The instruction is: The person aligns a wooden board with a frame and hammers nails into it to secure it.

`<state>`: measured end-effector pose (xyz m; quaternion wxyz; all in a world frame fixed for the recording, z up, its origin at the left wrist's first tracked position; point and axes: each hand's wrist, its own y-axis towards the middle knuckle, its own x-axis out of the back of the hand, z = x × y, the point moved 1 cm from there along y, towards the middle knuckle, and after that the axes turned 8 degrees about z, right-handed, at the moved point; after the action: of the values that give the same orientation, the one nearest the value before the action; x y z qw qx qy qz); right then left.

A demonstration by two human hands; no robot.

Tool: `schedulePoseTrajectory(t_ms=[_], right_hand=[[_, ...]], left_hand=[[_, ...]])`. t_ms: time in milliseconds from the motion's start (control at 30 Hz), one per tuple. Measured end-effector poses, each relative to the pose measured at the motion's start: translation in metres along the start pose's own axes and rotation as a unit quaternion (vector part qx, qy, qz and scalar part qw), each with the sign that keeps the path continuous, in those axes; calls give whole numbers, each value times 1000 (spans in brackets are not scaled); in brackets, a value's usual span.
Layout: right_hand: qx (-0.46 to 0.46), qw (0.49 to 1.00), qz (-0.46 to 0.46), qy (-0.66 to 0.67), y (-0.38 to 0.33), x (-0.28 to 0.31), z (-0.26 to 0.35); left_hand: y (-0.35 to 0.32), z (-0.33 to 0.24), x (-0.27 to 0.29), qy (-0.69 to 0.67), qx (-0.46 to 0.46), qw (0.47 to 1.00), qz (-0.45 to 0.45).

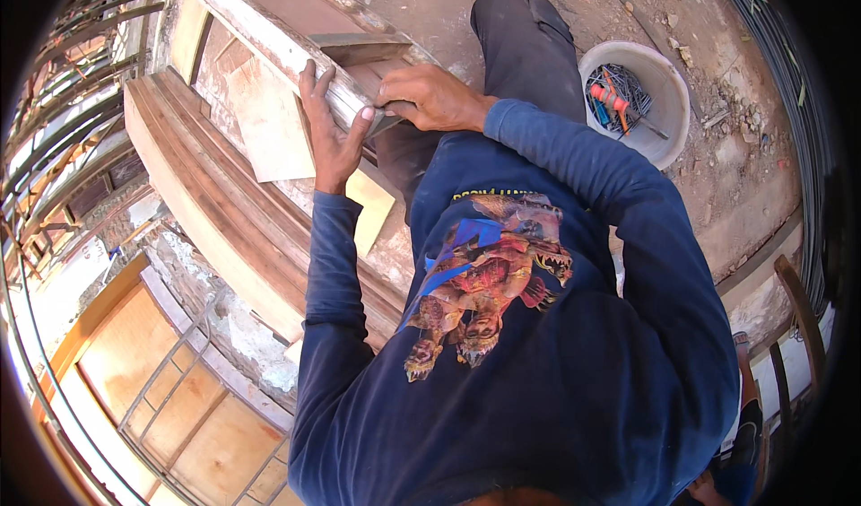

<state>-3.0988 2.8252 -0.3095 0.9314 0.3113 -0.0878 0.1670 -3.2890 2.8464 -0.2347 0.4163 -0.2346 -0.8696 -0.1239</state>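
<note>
Currently, a person in a navy long-sleeved top works at a worn, whitish timber beam (269, 41), which slants from the upper left toward the lap; the left hand (335, 145) clasps its near end, fingers on the side and thumb by the tip; the right hand (432, 96) meets that same end, its fingers bent and bunched close together, though whether they pinch anything small cannot be told; beneath the beam lies a pale plywood piece (269, 120), beside long stacked brown planks (224, 203); to the right, a white bucket (674, 140) holds loose nails (635, 84) and a red-handled screwdriver (610, 100).
</note>
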Motion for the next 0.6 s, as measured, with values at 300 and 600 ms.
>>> schedulePoseTrajectory(t_ms=[300, 600], right_hand=[[-285, 919, -114, 247, -18, -11, -21], [-263, 961, -12, 87, -27, -13, -13]], left_hand=[[-15, 5, -8, 133, -82, 987, -35], [-26, 11, -7, 98, -81, 989, -81]])
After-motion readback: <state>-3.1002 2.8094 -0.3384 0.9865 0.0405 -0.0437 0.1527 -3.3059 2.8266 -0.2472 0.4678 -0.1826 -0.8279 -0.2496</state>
